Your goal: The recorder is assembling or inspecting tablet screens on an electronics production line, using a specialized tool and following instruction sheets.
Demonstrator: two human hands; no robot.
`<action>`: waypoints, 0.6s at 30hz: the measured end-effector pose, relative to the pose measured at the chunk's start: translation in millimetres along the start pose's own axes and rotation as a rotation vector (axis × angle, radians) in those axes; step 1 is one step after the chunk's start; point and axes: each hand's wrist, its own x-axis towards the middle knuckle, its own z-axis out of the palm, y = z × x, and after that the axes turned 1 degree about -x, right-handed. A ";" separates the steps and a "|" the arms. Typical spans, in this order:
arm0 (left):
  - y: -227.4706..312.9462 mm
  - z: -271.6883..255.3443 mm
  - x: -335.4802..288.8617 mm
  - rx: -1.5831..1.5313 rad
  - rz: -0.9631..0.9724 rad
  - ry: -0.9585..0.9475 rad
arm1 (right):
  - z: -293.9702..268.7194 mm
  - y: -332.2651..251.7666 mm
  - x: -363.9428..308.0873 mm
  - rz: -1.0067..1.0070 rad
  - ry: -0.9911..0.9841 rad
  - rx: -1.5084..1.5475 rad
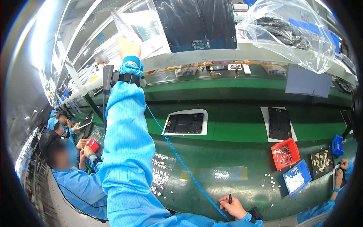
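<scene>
My left hand (129, 49) reaches up to the shelf and grips a printed paper sheet (126, 25), with its fingertips partly hidden by the paper. A blue wrist strap (131, 59) and a black band sit on that wrist. My right hand (235, 208) is low, near the bench's front edge, closed around a black pen-like tool (230, 198) that points upward. A coiled blue cord (177, 155) runs down across the bench toward my right hand. Left of the cord, rows of small white-and-metal parts (162, 168) lie on clear film.
Flat black device panels (185, 123) (279, 123) rest on white sheets. To the right stand a red bin (278, 165), a blue bin (289, 186) and a black tray (321, 172). Plastic-wrapped goods (287, 34) hang over the shelf edge (249, 55). Co-workers (75, 181) sit at both sides.
</scene>
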 end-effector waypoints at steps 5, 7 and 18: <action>-16.5 20.0 13.5 0.171 0.002 -0.009 | 3.2 1.0 0.9 -0.039 -0.011 0.040; 15.8 10.1 -6.2 -0.021 -0.081 0.059 | -0.4 -0.4 0.4 -0.019 0.015 0.028; 60.0 -49.7 -97.1 -0.350 0.430 0.489 | -0.3 -3.0 -12.7 -0.154 -0.117 0.103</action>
